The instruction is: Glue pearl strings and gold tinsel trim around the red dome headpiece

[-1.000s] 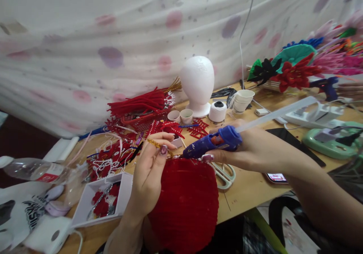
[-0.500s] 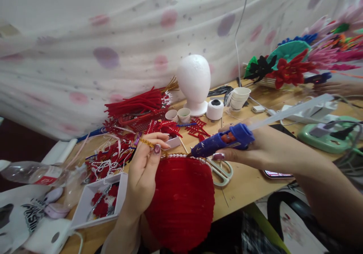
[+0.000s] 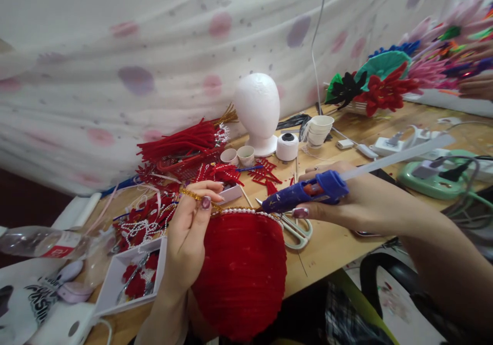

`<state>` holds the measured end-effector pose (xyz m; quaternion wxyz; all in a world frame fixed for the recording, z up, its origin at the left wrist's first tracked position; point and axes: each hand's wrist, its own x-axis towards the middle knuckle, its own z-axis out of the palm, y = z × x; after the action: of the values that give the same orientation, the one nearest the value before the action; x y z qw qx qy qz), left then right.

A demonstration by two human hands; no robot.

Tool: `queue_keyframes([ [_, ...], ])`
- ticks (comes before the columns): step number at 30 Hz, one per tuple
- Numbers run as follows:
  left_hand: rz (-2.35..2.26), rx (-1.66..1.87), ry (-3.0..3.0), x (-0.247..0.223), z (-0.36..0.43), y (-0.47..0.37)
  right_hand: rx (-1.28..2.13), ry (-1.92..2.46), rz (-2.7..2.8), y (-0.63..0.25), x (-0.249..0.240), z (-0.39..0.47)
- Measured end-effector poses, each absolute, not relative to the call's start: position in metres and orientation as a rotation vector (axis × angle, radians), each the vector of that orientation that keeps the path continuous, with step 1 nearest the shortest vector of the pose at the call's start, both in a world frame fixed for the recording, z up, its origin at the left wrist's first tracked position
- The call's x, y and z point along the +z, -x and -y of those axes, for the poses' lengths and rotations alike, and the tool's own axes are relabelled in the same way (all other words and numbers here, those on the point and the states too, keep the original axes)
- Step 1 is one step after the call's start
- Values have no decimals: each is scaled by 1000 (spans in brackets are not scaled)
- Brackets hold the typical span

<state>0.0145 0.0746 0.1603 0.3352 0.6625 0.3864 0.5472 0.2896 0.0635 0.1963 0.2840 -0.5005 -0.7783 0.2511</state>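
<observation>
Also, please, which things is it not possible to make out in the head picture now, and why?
In the head view:
Glue gun: handle hidden in the right hand.
Gold cord: part hidden by the left hand.
Bottle: cap end cut off by the left edge.
Another person's hand: cut off by the right edge.
Pearl strip: any glue is too small to tell.

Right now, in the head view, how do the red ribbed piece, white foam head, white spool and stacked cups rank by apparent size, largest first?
1. Red ribbed piece, helped by nearness to the camera
2. White foam head
3. White spool and stacked cups: too alike to rank
</observation>
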Motion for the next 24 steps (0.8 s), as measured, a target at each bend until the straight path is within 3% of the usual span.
queue_keyframes([
  [24,-1044,1413,-1733,160,-75,-11,859,1371,2060,-286,186,-60],
])
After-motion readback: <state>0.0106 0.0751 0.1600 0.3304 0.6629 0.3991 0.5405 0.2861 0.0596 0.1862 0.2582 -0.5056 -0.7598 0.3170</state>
